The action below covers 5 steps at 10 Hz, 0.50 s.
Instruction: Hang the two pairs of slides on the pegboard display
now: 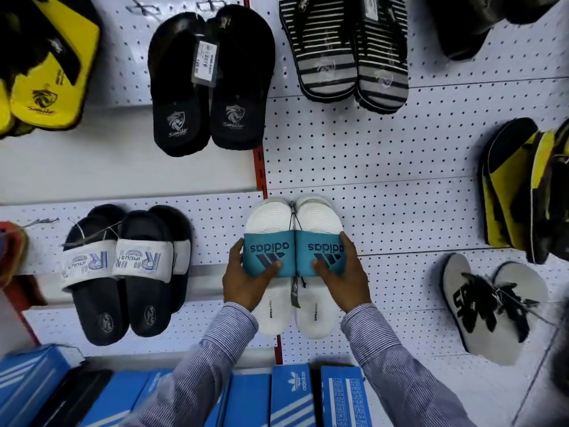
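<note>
A pair of white slides with teal branded straps (294, 257) is held flat against the white pegboard (385, 167), toes up, the two slides tied together by a black cord with a tag. My left hand (246, 282) grips the left slide's strap and sole edge. My right hand (343, 278) grips the right slide the same way. A second pair, black slides with white straps (129, 272), hangs on the pegboard to the left on a wire hook.
Other footwear hangs around: black flip-flops (209, 84), striped flip-flops (348, 50), yellow-black sandals (43, 66), yellow-black pair (523, 192) at right, grey-black flip-flops (492, 306). A red upright strip (261, 167) divides the panels. Blue shoe boxes (292, 396) line the bottom.
</note>
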Motion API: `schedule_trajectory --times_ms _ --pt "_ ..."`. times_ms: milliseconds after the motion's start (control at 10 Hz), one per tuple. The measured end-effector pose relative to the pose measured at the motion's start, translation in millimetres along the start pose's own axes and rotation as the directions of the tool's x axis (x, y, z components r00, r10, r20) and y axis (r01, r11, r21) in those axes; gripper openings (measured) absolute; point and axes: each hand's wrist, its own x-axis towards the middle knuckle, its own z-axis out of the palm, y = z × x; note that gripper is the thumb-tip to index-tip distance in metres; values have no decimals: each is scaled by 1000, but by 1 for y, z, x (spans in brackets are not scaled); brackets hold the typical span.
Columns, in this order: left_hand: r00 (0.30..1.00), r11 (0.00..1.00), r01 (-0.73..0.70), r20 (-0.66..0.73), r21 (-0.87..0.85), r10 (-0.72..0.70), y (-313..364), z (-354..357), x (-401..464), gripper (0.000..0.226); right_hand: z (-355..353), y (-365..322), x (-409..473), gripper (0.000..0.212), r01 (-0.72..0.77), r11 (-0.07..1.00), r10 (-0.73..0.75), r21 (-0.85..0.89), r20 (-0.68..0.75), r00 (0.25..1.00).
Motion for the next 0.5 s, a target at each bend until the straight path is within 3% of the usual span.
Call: schedule_trajectory --times_ms 300,400,500 --pt "999 995 -28 22 100 26 -18 2 1 85 12 27 5 85 80 994 -79 -77 11 997" --pt "996 990 -51 81 135 41 -27 -5 4 86 17 27 -1 85 107 963 -109 -245 7 994" --pt "991 983 -122 70 141 113 -31 -22 -2 98 35 9 -27 79 212 851 -290 -481 -94 952"
